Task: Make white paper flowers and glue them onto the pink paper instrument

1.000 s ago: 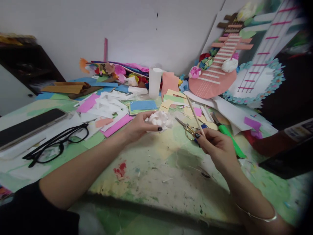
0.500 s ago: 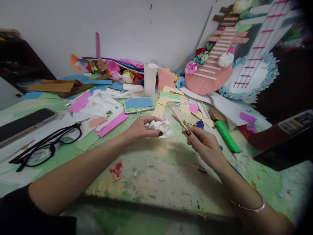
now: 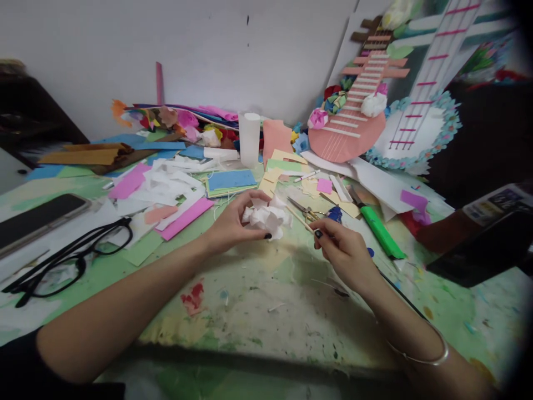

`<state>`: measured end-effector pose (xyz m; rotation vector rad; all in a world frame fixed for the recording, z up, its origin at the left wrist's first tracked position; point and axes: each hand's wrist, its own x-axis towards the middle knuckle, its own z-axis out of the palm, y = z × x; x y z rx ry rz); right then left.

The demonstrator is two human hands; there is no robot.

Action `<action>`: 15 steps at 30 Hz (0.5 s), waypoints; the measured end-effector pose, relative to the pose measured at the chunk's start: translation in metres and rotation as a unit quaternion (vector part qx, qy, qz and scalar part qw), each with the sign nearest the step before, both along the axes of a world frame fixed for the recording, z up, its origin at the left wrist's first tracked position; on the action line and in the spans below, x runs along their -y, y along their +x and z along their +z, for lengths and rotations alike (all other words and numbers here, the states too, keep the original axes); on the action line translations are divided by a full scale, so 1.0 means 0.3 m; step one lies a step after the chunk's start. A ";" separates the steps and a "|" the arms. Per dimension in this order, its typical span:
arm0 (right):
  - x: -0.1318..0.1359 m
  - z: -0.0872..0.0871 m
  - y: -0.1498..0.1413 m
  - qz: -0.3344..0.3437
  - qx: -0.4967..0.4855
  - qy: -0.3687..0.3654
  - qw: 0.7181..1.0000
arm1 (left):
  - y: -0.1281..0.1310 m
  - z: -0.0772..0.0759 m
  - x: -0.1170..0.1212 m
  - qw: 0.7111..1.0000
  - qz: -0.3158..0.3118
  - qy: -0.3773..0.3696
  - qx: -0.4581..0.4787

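Over the middle of the table (image 3: pixel 250 314), well back from its front edge, a white paper flower (image 3: pixel 272 218) is held by the left hand (image 3: pixel 235 225), pinched softly at its left side between thumb and fingers. A thin stick (image 3: pixel 300 219) is gripped near one end by the curled right hand (image 3: pixel 347 253). Its tip is pointed at the flower, but whether they touch cannot be told. Lots of curly petals are already made. The stick does not look joined on, and what is left cannot be seen. Toward the back edge, scissors (image 3: pixel 310 214) are laid near a green cutter (image 3: pixel 380 229).
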<state>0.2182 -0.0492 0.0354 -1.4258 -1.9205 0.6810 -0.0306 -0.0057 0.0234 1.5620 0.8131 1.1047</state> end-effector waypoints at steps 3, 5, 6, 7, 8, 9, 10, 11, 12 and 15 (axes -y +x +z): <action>0.006 0.005 0.006 0.007 -0.009 0.029 1.000 | 0.003 -0.004 -0.006 0.998 0.018 -0.029 0.048; 0.010 0.006 0.008 0.013 -0.007 0.043 0.999 | 0.004 -0.004 -0.008 0.997 0.025 -0.040 0.063; 0.011 0.006 0.008 0.015 -0.005 0.048 0.999 | 0.003 -0.003 -0.009 0.997 0.025 -0.044 0.065; 0.012 0.006 0.008 0.015 -0.003 0.053 0.999 | 0.002 -0.003 -0.010 0.997 0.023 -0.047 0.064; 0.012 0.006 0.008 0.013 -0.003 0.055 0.998 | 0.001 -0.003 -0.011 0.997 0.020 -0.045 0.061; 0.011 0.006 0.007 0.012 -0.003 0.055 0.998 | -0.001 -0.003 -0.012 0.998 0.017 -0.038 0.053; 0.011 0.006 0.007 0.010 -0.004 0.055 0.998 | -0.002 -0.004 -0.013 0.999 0.014 -0.024 0.042; 0.010 0.006 0.007 0.009 -0.005 0.055 0.998 | -0.004 -0.005 -0.014 0.999 0.013 -0.008 0.030; 0.009 0.006 0.007 0.009 -0.006 0.053 0.999 | -0.006 -0.007 -0.015 1.000 0.013 0.008 0.020; 0.006 0.005 0.008 0.004 -0.012 0.044 0.999 | -0.012 -0.013 -0.020 1.000 0.008 0.025 0.006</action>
